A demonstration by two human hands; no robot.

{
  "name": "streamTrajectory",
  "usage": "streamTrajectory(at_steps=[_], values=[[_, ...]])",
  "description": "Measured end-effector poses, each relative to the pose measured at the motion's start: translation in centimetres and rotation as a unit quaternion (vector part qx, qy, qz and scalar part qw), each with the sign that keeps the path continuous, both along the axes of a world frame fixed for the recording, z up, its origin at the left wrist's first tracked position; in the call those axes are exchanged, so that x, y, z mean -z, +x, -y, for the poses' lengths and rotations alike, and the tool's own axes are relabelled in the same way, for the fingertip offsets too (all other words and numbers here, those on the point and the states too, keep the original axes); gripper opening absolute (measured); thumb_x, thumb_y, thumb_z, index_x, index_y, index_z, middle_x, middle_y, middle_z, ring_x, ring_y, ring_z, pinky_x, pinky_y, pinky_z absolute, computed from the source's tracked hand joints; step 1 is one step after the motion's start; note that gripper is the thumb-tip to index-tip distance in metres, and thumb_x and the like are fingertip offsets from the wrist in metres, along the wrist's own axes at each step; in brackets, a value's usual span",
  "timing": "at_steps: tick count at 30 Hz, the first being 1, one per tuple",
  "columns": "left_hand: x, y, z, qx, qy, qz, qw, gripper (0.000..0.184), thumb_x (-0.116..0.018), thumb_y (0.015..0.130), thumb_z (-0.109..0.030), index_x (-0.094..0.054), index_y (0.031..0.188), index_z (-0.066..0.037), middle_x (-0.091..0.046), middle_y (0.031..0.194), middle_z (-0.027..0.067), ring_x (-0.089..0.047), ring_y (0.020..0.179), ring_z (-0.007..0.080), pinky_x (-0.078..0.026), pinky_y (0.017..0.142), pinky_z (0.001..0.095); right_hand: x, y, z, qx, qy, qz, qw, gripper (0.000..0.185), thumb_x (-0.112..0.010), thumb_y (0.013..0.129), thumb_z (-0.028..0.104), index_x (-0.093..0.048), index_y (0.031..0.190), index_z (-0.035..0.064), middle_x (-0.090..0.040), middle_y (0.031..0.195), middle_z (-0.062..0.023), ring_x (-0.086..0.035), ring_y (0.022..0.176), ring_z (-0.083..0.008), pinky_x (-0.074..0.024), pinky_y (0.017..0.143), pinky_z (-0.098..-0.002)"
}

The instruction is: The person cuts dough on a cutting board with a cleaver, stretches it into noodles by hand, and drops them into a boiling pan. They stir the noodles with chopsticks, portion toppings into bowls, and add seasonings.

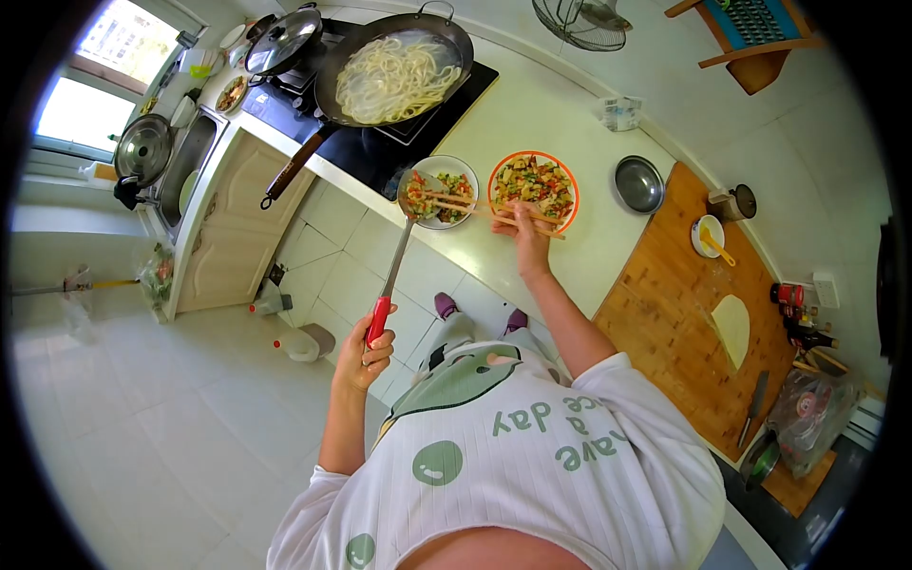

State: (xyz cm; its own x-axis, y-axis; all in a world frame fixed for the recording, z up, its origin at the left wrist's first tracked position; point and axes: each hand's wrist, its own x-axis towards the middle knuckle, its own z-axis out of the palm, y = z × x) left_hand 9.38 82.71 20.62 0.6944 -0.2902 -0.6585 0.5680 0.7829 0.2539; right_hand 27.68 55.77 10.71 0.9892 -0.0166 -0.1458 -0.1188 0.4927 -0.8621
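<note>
My left hand is wrapped round the red handle of a long metal ladle. The ladle's bowl holds diced vegetables and sits at the left rim of a white bowl, which has more of the diced mix inside. In my right hand is a pair of wooden chopsticks, their tips at the ladle's food. Just beyond that hand, an orange-rimmed bowl is filled with diced, stir-fried food. The hand partly covers its near edge.
On the black stove, a wok holds noodles in liquid, its long handle jutting over the counter edge. A lidded pot stands beside it. To the right are a metal bowl and a wooden board with dough and a knife.
</note>
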Motion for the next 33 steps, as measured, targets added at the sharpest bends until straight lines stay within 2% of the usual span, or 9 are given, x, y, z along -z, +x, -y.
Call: streamTrajectory(at_steps=[5, 10, 12, 17, 23, 28, 30, 32, 33], values=[[0.5, -0.5, 0.0, -0.024, -0.037, -0.008, 0.999, 0.038, -0.036, 0.098, -0.031, -0.043, 0.127, -0.007, -0.037, 0.056, -0.0019, -0.028, 0.036, 0.0025, -0.024, 0.028, 0.0169, -0.3, -0.5, -1.1, -0.019, -0.034, -0.027, 0.999, 0.027, -0.047, 0.096, 0.023, -0.054, 0.102, -0.0021, -0.060, 0.087, -0.0127, -0.064, 0.071, -0.0199, -0.0568, 0.066, -0.0303], [0.8, -1.5, -0.2, -0.050, -0.078, -0.017, 0.996, 0.039, -0.035, 0.098, -0.031, -0.043, 0.128, -0.006, -0.037, 0.056, -0.0015, -0.029, 0.036, 0.0030, -0.025, 0.028, 0.0177, 0.5, 0.2, 0.1, 0.040, -0.017, -0.031, 0.999, 0.028, -0.047, 0.096, 0.024, -0.054, 0.102, -0.0022, -0.060, 0.086, -0.0122, -0.064, 0.072, -0.0194, -0.0570, 0.066, -0.0300], [1.0, -1.7, -0.3, -0.058, -0.105, -0.017, 0.993, 0.040, -0.034, 0.098, -0.031, -0.042, 0.129, -0.006, -0.038, 0.057, -0.0005, -0.030, 0.036, 0.0036, -0.027, 0.028, 0.0183, -0.4, 0.1, 0.5, 0.030, -0.022, -0.054, 0.998, 0.034, -0.048, 0.095, 0.033, -0.057, 0.101, 0.0009, -0.061, 0.090, -0.0085, -0.063, 0.078, -0.0184, -0.0511, 0.071, -0.0305], [1.8, -2.3, -0.6, -0.071, -0.141, -0.003, 0.988, 0.042, -0.033, 0.098, -0.030, -0.039, 0.131, -0.005, -0.039, 0.059, 0.0013, -0.032, 0.037, 0.0050, -0.029, 0.029, 0.0194, -0.8, 0.4, 1.2, 0.082, 0.058, -0.064, 0.993, 0.026, -0.048, 0.095, 0.023, -0.053, 0.101, -0.0010, -0.060, 0.085, -0.0134, -0.064, 0.071, -0.0211, -0.0574, 0.066, -0.0317], [3.2, -1.7, 0.2, -0.048, -0.215, 0.027, 0.975, 0.045, -0.033, 0.098, -0.030, -0.035, 0.134, -0.004, -0.040, 0.061, 0.0024, -0.033, 0.038, 0.0057, -0.032, 0.031, 0.0210, -1.9, 0.6, 4.5, 0.131, 0.160, -0.049, 0.977, 0.022, -0.048, 0.095, 0.020, -0.054, 0.101, -0.0004, -0.061, 0.085, -0.0133, -0.064, 0.071, -0.0234, -0.0569, 0.066, -0.0335], [4.3, 0.8, 4.2, 0.008, -0.224, 0.031, 0.974, 0.046, -0.034, 0.098, -0.030, -0.032, 0.137, -0.006, -0.039, 0.060, 0.0035, -0.035, 0.038, 0.0082, -0.030, 0.031, 0.0218, -1.2, 0.1, 11.0, 0.167, 0.156, -0.031, 0.973, 0.022, -0.048, 0.094, 0.020, -0.056, 0.098, 0.0004, -0.063, 0.084, -0.0129, -0.064, 0.072, -0.0240, -0.0565, 0.066, -0.0336], [4.0, 2.0, 6.8, 0.130, 0.000, 0.055, 0.990, 0.044, -0.038, 0.097, -0.032, -0.036, 0.135, -0.009, -0.037, 0.055, 0.0008, -0.031, 0.035, 0.0075, -0.027, 0.031, 0.0208, 0.4, 0.0, 13.7, 0.181, 0.130, -0.031, 0.974, 0.021, -0.048, 0.094, 0.020, -0.056, 0.098, 0.0007, -0.063, 0.084, -0.0130, -0.064, 0.072, -0.0237, -0.0560, 0.066, -0.0335], [3.9, 2.5, 10.1, 0.144, 0.071, 0.065, 0.985, 0.041, -0.041, 0.096, -0.032, -0.042, 0.131, -0.012, -0.037, 0.054, -0.0006, -0.029, 0.034, 0.0071, -0.026, 0.031, 0.0207, 1.5, -0.1, 15.8, 0.201, 0.114, -0.043, 0.972, 0.021, -0.048, 0.094, 0.020, -0.056, 0.097, 0.0012, -0.063, 0.084, -0.0126, -0.064, 0.071, -0.0230, -0.0553, 0.065, -0.0332], [4.3, 2.5, 11.8, 0.148, 0.200, 0.087, 0.965, 0.040, -0.042, 0.096, -0.031, -0.044, 0.130, -0.011, -0.038, 0.055, -0.0003, -0.029, 0.035, 0.0070, -0.026, 0.031, 0.0210, 1.8, -0.2, 16.5, 0.211, 0.099, -0.052, 0.971, 0.021, -0.048, 0.094, 0.021, -0.056, 0.097, 0.0014, -0.063, 0.084, -0.0125, -0.064, 0.071, -0.0225, -0.0550, 0.065, -0.0330]])
